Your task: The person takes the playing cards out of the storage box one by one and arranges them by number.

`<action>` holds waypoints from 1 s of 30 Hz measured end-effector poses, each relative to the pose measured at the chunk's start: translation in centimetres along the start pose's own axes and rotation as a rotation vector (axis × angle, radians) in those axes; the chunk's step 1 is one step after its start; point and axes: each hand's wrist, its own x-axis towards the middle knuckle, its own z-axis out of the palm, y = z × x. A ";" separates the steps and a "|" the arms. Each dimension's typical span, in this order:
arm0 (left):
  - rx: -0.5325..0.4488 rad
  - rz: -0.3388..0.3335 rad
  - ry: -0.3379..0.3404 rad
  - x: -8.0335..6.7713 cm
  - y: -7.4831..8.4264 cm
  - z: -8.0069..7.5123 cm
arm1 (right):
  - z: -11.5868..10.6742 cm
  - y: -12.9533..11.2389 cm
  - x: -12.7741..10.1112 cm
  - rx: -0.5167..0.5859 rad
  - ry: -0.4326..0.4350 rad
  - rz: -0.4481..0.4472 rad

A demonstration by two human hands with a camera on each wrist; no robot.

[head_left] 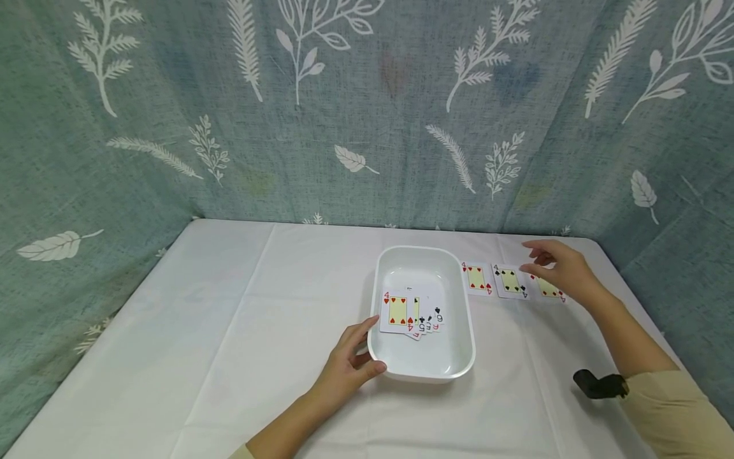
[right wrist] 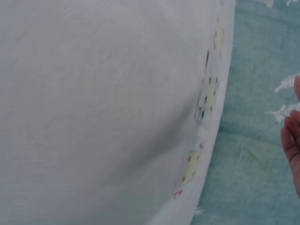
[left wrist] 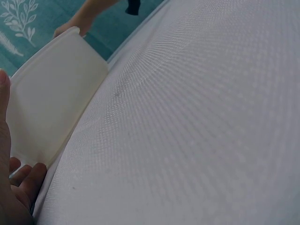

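A white plastic tray [head_left: 423,376] holds a fanned stack of playing cards [head_left: 397,312], with a four of hearts on top. My left hand [head_left: 344,360] grips the tray's near left corner, thumb at the front, fingers along the left wall. In the left wrist view, bent fingers [left wrist: 33,180] touch the tray wall [left wrist: 56,89]. My right hand [head_left: 559,268] hovers over the right end of a row of three cards, thumb and fingers apart, holding nothing. The row has a red four [head_left: 476,278], a black four [head_left: 510,282] and a red card [head_left: 549,290] partly covered by that hand.
A white cloth [head_left: 275,306] covers the table. Behind it hangs a green curtain [head_left: 390,127] with white leaf patterns, which also runs along both sides. A black strap piece [head_left: 599,385] sticks out from the right sleeve.
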 end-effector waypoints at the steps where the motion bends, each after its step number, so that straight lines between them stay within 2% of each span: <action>1: 0.001 0.004 0.001 0.0 0.0 0.0 | 0.0 -0.3 0.1 0.002 0.001 -0.012; 14: -0.008 0.019 -0.008 0.0 -0.1 0.0 | 1.3 -3.5 1.4 0.022 0.080 -0.260; 30: -0.011 0.008 -0.012 0.0 -0.1 -0.1 | 4.2 -8.1 2.7 0.118 -0.073 -0.344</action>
